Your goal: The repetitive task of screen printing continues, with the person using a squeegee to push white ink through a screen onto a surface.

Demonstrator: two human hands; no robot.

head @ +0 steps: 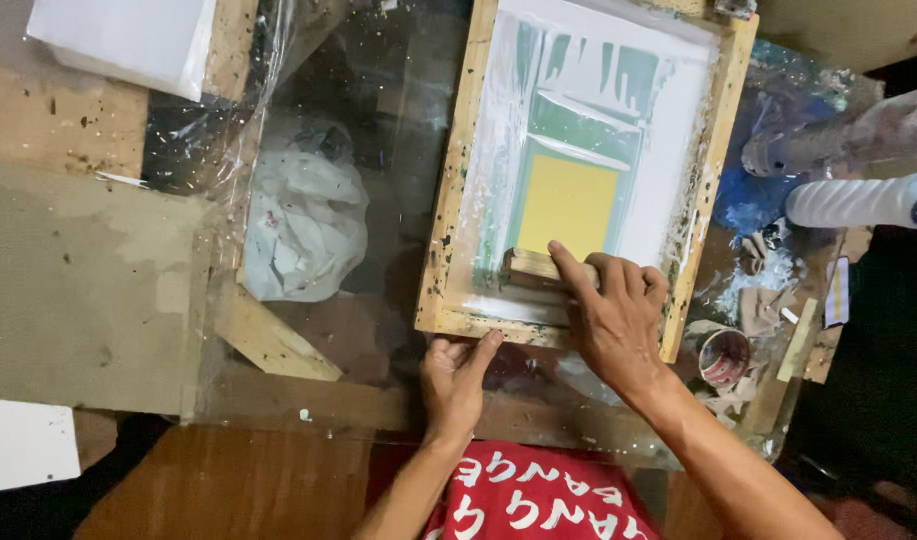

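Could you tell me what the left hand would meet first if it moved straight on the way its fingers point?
Most likely the wooden frame: the left hand already has its fingertips at the near rail.

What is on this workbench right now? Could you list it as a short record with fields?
Place: paint-spattered bench under clear plastic sheet
Main thing: wooden screen frame with white ink and a yellow patch
Right hand: grips a wooden squeegee at the near end of the screen
Left hand: presses the frame's near edge
Left of frame: crumpled white rag
Right of frame: tape roll, paper scraps
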